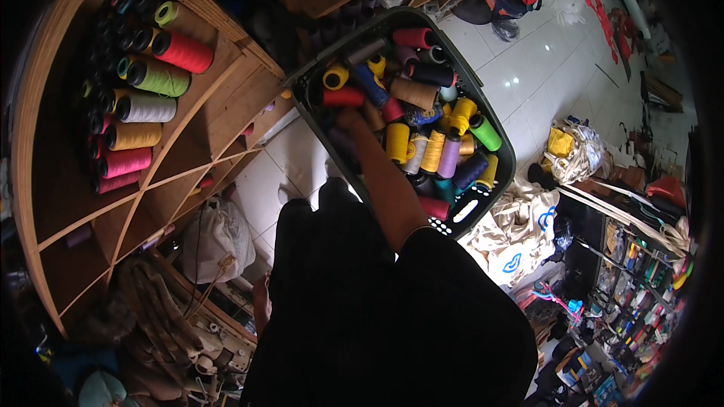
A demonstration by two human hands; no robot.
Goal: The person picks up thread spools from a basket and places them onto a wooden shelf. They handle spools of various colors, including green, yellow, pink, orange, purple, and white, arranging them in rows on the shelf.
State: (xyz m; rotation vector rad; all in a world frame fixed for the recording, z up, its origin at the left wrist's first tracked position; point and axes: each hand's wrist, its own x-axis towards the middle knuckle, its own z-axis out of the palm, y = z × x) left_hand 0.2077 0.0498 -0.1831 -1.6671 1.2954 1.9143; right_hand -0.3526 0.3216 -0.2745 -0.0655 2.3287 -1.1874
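Note:
My right arm reaches down into a dark plastic basket [494,197] full of thread spools. My right hand [351,122] is in shadow at the basket's left side, just below a red spool [343,97]; its fingers are hidden, so I cannot tell whether it grips a spool. To its right lie a brown spool [413,93], a yellow spool [396,142], a purple spool [449,154] and a green spool [485,132], some upright, others on their sides. My left hand [262,303] hangs low by my left side, mostly hidden behind my dark clothing.
At the left, a wooden shelf unit [45,203] holds a stack of spools, among them a red cone [187,53] and a pink cone [126,162]. A white sack [220,241] stands below it. Cream cloth bags [513,234] lie against the basket's right end. White tiles [520,68] cover the floor.

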